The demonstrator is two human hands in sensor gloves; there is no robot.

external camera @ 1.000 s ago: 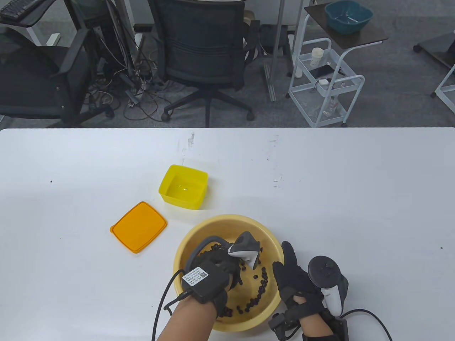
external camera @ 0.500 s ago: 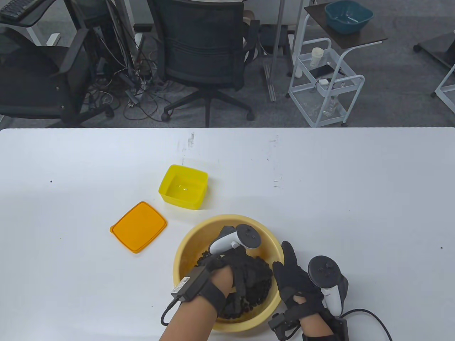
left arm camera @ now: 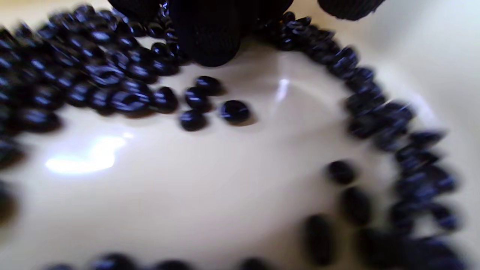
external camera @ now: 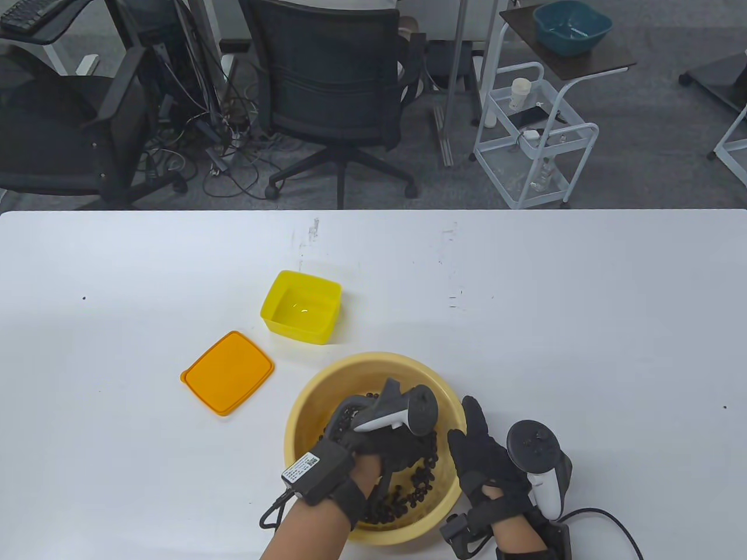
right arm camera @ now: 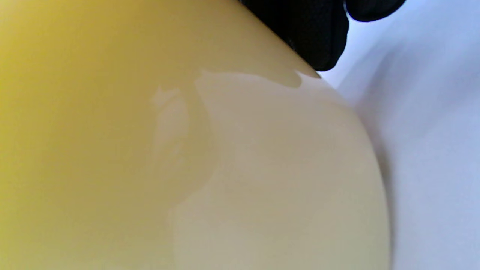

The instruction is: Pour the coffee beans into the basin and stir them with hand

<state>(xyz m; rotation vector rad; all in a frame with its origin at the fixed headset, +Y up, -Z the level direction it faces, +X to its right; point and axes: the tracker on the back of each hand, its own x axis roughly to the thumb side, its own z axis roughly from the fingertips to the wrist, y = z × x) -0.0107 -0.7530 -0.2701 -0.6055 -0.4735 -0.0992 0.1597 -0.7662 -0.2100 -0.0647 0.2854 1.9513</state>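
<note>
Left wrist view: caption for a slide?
Gloved fingers of the left hand push dark coffee beans across the cream basin floor.

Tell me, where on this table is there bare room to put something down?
The white table is bare right of the round yellow basin and behind the square yellow box. Left of the orange lid is bare too. It is crowded by the basin, where the left hand and right hand work.

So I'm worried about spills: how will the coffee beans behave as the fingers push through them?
The coffee beans look small, rounded and glossy, so they probably roll and scatter. The basin floor looks smooth, so they likely slide easily; its raised wall should contain them.
</note>
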